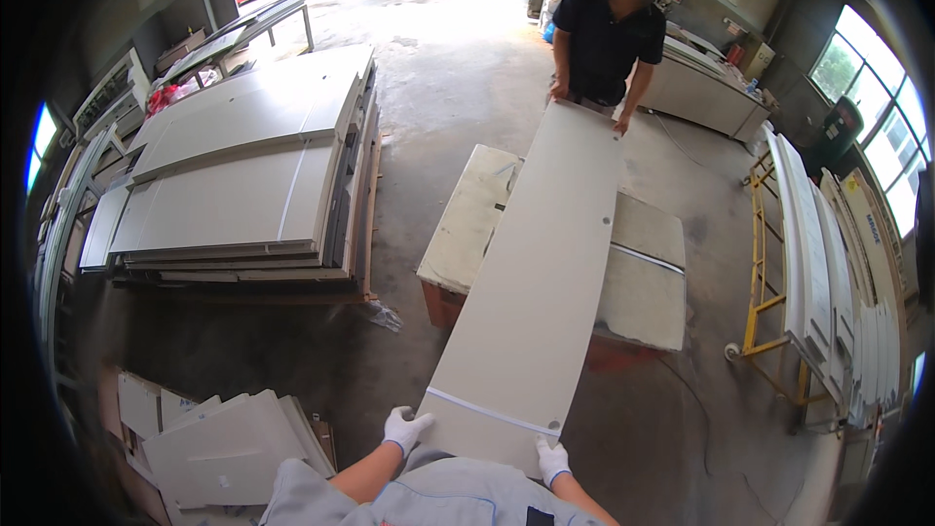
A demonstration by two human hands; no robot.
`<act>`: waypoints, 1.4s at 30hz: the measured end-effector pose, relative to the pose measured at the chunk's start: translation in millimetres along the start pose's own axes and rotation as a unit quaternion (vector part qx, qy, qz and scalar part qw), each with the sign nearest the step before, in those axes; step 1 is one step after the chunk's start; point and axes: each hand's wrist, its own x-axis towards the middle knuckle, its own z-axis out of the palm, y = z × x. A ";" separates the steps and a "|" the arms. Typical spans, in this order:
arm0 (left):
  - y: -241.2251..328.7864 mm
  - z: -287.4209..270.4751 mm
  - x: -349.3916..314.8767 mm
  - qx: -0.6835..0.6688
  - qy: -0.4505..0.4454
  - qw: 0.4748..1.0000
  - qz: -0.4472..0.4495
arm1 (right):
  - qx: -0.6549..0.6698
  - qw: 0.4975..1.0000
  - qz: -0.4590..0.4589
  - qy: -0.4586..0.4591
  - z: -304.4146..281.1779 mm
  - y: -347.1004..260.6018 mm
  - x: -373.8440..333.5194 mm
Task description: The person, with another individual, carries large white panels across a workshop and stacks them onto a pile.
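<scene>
A long pale grey panel [531, 282] stretches away from me over a low work table [458, 219] with light, worn padded tops. My left hand [407, 429], in a white glove, grips the panel's near left edge, fingers bent round it. At the near right corner my gloved right hand [551, 458] holds the edge too. A whitish strap or strip [492, 411] crosses the panel just ahead of my hands, and small round holes show along its right side. A co-worker [609, 34] in a dark shirt grasps the far end with both hands.
At left stands a tall stack of similar panels [224, 185] on a pallet. Cut panels [229, 448] lean at the lower left. A yellow wheeled rack [763, 273] holds upright panels at right. A dark cable [703, 419] runs across the floor.
</scene>
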 end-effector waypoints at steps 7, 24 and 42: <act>-96.7 -22.2 -35.1 0.229 -0.044 0.972 0.027 | -0.040 0.998 -0.008 -0.043 5.7 62.4 -118.3; -290.3 -69.8 -220.9 0.235 -0.038 0.971 -0.012 | -0.080 0.993 0.049 -0.068 -4.7 251.0 -284.7; -335.5 -98.3 -286.4 0.097 -0.065 0.992 -0.052 | -0.167 0.983 0.011 -0.071 -13.4 242.7 -344.7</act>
